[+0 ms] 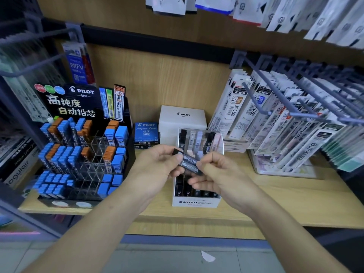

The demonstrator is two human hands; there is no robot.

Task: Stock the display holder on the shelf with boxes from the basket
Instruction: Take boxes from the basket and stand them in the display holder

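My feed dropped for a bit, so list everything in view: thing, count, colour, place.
Lead boxes: at least two, black, held in both hands above the MONO holder.
MONO display holder: one, white, on the shelf, centre, with black boxes inside.
Pilot lead rack: one, black, left, many blue and orange cases.
Pilot 0.7 HB boxes: a stack, blue, behind the rack.
Pilot box: one, white, rear centre.
Clear stand: one, before the Pilot box, black and pale cases.
Refill packs: many, white, on pegs, right.
Shelf: one, light wood.
Left hand: grip on the boxes.
Right hand: grip on the boxes.
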